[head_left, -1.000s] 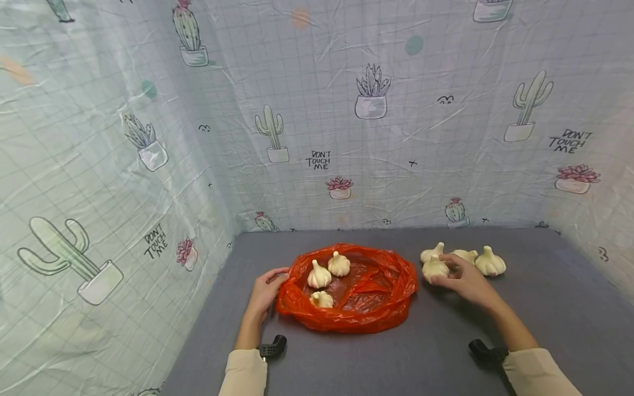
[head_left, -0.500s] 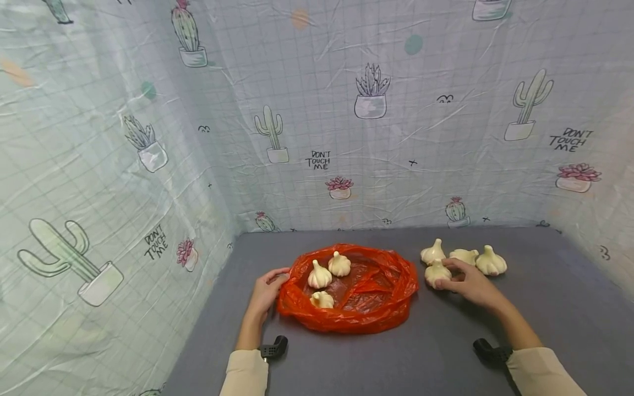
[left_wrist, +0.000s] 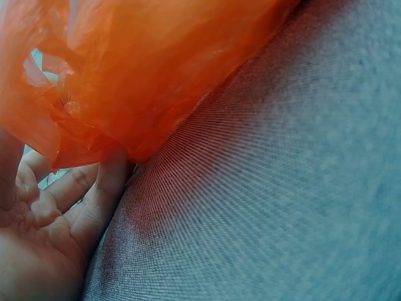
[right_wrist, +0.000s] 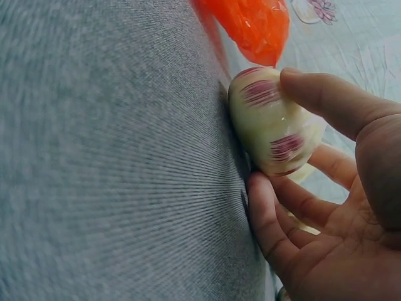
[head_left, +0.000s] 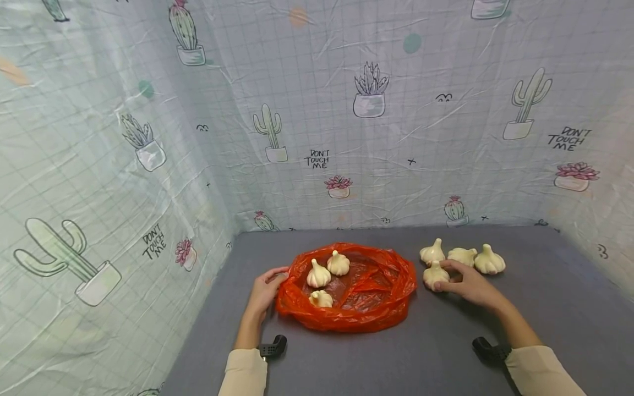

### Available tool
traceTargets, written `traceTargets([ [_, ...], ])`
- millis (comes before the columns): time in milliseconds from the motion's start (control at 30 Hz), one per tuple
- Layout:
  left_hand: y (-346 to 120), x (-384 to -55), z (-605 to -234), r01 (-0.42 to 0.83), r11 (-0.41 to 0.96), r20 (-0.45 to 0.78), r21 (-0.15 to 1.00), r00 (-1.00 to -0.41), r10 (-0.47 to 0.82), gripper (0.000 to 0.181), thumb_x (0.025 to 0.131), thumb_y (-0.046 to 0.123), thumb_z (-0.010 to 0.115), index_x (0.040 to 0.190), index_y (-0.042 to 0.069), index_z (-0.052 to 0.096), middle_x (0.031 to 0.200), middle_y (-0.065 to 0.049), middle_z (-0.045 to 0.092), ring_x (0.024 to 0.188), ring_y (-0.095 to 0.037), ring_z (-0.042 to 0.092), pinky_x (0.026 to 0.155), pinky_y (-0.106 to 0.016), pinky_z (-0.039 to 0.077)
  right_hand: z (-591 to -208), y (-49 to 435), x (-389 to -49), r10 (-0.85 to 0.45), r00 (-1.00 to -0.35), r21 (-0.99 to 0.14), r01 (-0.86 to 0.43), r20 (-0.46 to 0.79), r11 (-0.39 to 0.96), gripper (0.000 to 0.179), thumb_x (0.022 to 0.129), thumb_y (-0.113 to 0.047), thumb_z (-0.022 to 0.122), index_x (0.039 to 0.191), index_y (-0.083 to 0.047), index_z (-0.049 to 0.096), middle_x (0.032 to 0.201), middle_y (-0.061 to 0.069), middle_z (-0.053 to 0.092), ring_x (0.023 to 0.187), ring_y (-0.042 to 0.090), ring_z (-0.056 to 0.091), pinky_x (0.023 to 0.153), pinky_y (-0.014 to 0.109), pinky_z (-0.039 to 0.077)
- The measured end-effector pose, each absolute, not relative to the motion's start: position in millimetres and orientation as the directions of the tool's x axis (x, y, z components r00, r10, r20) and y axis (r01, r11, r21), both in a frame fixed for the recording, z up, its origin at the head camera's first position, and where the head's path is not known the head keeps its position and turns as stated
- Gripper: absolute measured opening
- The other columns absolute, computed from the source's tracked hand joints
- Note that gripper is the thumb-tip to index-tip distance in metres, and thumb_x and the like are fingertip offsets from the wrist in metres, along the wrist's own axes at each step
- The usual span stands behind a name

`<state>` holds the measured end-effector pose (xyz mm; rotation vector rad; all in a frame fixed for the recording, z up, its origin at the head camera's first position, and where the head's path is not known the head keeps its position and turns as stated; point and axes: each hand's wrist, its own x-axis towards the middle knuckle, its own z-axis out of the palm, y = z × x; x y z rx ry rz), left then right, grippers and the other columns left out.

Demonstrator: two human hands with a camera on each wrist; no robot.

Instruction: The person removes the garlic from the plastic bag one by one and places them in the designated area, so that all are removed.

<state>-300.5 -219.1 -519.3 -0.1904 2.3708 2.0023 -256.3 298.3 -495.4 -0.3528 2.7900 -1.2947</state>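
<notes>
A red plastic bag [head_left: 342, 320] with its mouth spread lies on the grey table, several spans wide. Inside its left part are garlic bulbs: one at the back [head_left: 339, 263], one beside it [head_left: 318, 274], one near the front [head_left: 321, 299]. My left hand [head_left: 263, 294] holds the bag's left edge; the bag hides some fingertips in the left wrist view. To the right, my right hand [head_left: 473, 284] grips a garlic bulb [head_left: 433, 276] between thumb and fingers. That bulb, marked with purple patches [right_wrist: 286, 147] in the right wrist view, sits close against the table.
Behind the right hand stand more garlic bulbs: one at left [head_left: 432, 252], one lying over [head_left: 463, 255], one at right [head_left: 490, 259]. A cactus-print curtain [head_left: 376, 165] rises along the table's back and sides. Each wrist wears a black camera [head_left: 273, 346].
The right hand has moved its garlic bulb slightly toward me, apart from the bulb behind it. The left hand and the bag stay as they were.
</notes>
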Motion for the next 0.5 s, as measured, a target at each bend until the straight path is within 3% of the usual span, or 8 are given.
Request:
traceTargets([
  [500, -218.8, -301.1, -520.2, -0.113, 0.173, -0.100, 0.978, -0.992, -0.081, 0.029, 0.097, 0.029, 0.069, 0.123, 0.015, 0.074, 0.116, -0.007, 0.074, 0.094, -0.016, 0.069, 0.079, -0.029, 0.055, -492.9, 304.1, -256.4, -0.239, -0.971, -0.769, -0.164, 0.015, 0.618, 0.070, 0.093, -0.026, 0.076, 0.144, 0.010, 0.045, 0.137, 0.038, 0.054, 0.108, 0.033, 0.067, 0.078, 0.027, 0.053],
])
